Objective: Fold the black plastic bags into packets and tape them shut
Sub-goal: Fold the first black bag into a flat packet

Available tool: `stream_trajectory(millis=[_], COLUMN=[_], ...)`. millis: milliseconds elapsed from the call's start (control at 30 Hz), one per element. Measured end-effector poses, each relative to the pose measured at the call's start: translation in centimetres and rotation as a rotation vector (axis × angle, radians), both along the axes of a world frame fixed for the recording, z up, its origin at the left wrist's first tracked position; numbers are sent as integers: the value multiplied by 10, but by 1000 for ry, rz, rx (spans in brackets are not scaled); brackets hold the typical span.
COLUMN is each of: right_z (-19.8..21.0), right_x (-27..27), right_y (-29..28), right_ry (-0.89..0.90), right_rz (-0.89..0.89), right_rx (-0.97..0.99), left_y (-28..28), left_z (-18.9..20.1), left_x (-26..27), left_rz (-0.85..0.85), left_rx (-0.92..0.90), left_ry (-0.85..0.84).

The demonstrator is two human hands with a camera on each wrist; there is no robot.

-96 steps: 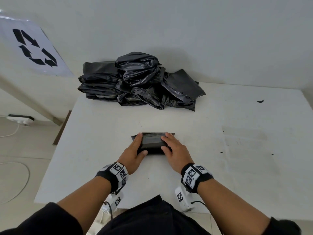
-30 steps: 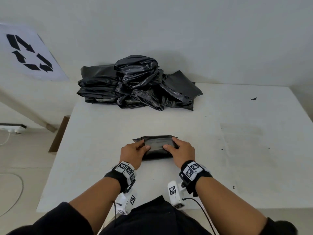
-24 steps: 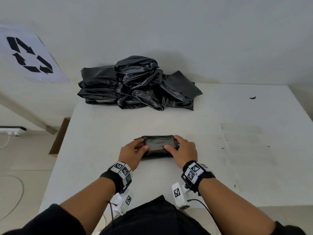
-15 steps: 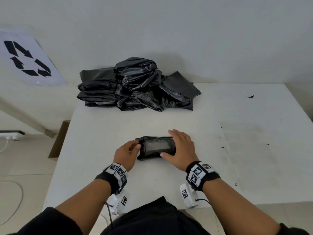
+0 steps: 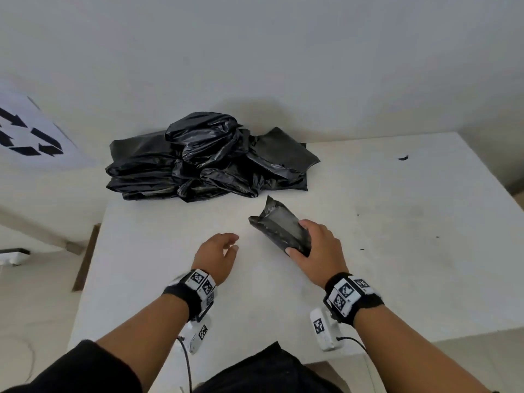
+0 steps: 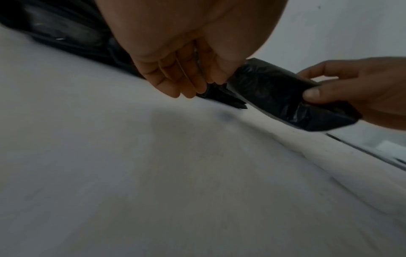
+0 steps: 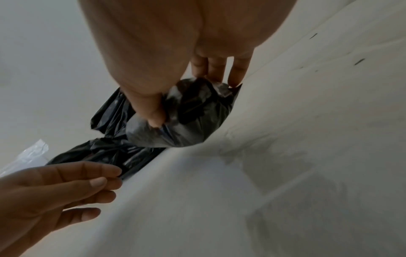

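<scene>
— Left hand (image 5: 217, 258): fingers loosely curled, gripping nothing, low over the white table (image 5: 397, 251).
— And just right of it?
— Folded black packet (image 5: 279, 232), lifted clear of the tabletop, near end clamped in the right hand (image 5: 317, 251), thumb on one face, fingers wrapped round the other.
— Long axis?
— Slanting from that grip up and away to the left, toward the heap of black bags (image 5: 209, 160) at the far edge. Free end nearer the left fingers than the heap; probably bound for the heap, though not certain.
— Differences between views?
— Head view: whole layout, glossy strip on the packet, perhaps tape. Left wrist: thumbnail pressed on the packet's face. Right wrist: crumpled folded end under the thumb, hidden from above.
</scene>
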State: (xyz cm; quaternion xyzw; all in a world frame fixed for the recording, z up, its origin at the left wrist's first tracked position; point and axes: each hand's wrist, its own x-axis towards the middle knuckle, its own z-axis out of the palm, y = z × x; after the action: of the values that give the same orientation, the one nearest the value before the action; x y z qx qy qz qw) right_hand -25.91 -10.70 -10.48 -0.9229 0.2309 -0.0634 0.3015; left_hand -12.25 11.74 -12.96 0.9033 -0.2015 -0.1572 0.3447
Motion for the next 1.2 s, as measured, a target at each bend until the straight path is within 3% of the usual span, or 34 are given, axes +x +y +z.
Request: stream_trajectory(millis=[167, 333, 633, 967, 1133, 1200], right_z=[6, 8, -4, -27, -30, -32], right_x=[-3, -2, 23, 64, 76, 82], right_y=[-57, -134, -268, -348, -358, -359], right_ry=[-82, -47, 20, 154, 184, 205], right_rz=[-225, -408, -559, -550, -462, -401], right_rx=[-38, -83, -152, -176, -495, -526], left_y=[-82, -176, -309, -363, -364, -361], left_z=[14, 27, 25, 2, -9, -16], left_x=[9, 12, 34, 59, 63, 62], left_rz=[-248, -425, -497, -477, -505, -523], left_rx=[102, 120, 197, 400, 445, 451], left_ry=[-131, -215, -195, -165, -116, -89])
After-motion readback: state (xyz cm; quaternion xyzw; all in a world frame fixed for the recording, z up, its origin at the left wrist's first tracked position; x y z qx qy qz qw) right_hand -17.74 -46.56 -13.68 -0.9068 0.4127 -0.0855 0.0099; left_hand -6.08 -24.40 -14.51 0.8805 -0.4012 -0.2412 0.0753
